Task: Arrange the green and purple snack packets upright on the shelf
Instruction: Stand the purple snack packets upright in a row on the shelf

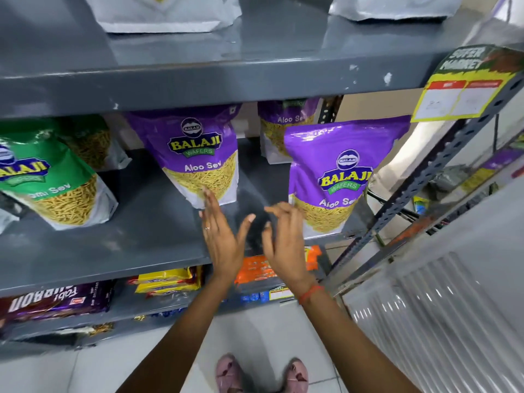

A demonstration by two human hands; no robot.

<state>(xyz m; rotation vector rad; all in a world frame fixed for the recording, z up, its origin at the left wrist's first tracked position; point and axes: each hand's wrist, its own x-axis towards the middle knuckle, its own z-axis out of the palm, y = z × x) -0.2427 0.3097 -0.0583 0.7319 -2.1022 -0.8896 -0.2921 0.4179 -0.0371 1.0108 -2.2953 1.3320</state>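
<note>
Purple foil snack packets (198, 154) stand upright on a grey metal shelf (141, 239). Left hand (221, 236) and right hand (283, 239) hover between two packets, open wide and empty.

Bright, even light falls from above; glare streaks the glossy purple packet (337, 177) on the right. A soft dark shadow lies on the shelf (119, 245) just left of it. Wide-angle bending curves the edges; the fingers (279, 211) blur slightly.
</note>
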